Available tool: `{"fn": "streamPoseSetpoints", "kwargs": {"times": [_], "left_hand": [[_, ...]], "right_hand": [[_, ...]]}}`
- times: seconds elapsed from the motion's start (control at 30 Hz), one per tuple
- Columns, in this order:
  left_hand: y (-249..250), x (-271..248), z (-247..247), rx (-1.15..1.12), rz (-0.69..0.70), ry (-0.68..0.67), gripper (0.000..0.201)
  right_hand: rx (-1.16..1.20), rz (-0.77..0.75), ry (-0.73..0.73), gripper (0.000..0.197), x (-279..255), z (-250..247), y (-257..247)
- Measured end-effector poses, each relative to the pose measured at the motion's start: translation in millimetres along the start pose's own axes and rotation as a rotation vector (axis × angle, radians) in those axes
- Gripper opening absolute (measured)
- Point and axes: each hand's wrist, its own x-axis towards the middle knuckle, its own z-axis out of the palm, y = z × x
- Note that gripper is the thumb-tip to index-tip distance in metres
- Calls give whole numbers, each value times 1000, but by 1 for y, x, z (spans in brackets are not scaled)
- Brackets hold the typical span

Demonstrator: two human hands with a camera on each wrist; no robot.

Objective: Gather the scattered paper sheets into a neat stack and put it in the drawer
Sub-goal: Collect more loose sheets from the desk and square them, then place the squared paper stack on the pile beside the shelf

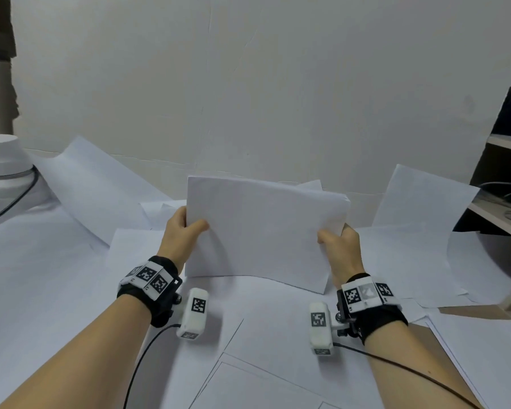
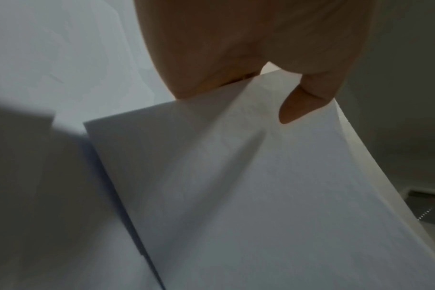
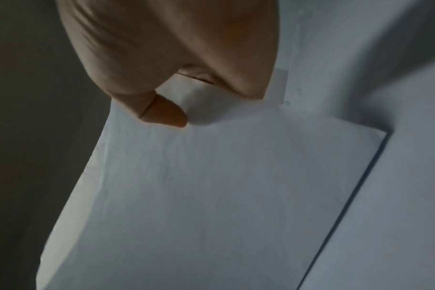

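From the head view, the person stood at the worktop (image 1: 56, 276) with a stack of paper (image 1: 263, 231) held upright between the two hands, its lower edge resting on the sheets below. The left hand (image 1: 183, 228) gripped the stack's left edge, thumb on the near face and fingers behind; the right hand (image 1: 338, 246) gripped the right edge the same way. Both forearms reached forward, wrists raised. I judged the step to be squaring the gathered sheets by tapping their edge on the worktop. Loose sheets lay out beyond either hand: one (image 1: 98, 187) curling up beyond the left hand, another (image 1: 422, 199) propped up beyond the right hand, more flat beneath the arms. So the gathering looked unfinished, and the next move seemed to call for keeping the stack's edges flush while adding those strays. No drawer showed anywhere; shelves (image 1: 502, 184) stood far off to the right hand's outer side.

From the left wrist, the left hand's thumb (image 2: 301, 106) pressed the stack (image 2: 236, 186), which bowed slightly beneath it.

From the right wrist, the right hand's thumb (image 3: 164, 113) pinched the stack (image 3: 211, 196) against fingers hidden behind, the paper's far edge meeting the sheets below.
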Motion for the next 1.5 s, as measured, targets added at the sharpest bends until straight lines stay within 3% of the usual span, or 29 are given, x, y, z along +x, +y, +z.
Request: {"fn": "streamPoseSetpoints", "kwargs": {"times": [0.23, 0.33, 0.57, 0.67, 0.77, 0.83, 0.93, 1.0, 1.07, 1.13, 1.3, 1.37, 1.5], "left_hand": [[-9, -1, 0, 89, -30, 22, 42], [-4, -1, 1, 153, -27, 33, 26], [42, -13, 17, 150, 90, 90, 21], [53, -24, 36, 79, 104, 124, 49], [55, -40, 62, -31, -89, 149, 84], [60, -62, 87, -262, -330, -1, 89], [67, -103, 126, -672, -566, -329, 67], [69, -125, 153, -785, -511, -419, 33], [73, -141, 180, -765, -414, -383, 12], [78, -154, 204, -681, -332, -335, 22], [86, -184, 246, -507, -230, -428, 53], [87, -193, 261, -449, -243, -518, 52], [78, -213, 295, -247, -319, -686, 43]], "right_hand": [[-51, 25, -28, 17, -6, -1, 10], [-140, -11, -30, 19, -11, -1, 0], [-216, -155, 78, 33, -33, -22, -36], [-130, -149, 183, 35, -49, -41, -54], [-68, -172, 293, 32, -65, -64, -70], [-37, -185, 336, 29, -79, -80, -83], [5, -163, 361, 28, -100, -107, -93], [40, -125, 370, 22, -113, -127, -93], [90, -93, 359, 20, -130, -149, -92], [105, -60, 362, 20, -147, -173, -90], [235, 35, 462, 11, -164, -249, -87], [238, 81, 556, 14, -171, -285, -86], [-27, 216, 627, 18, -190, -347, -70]]}}
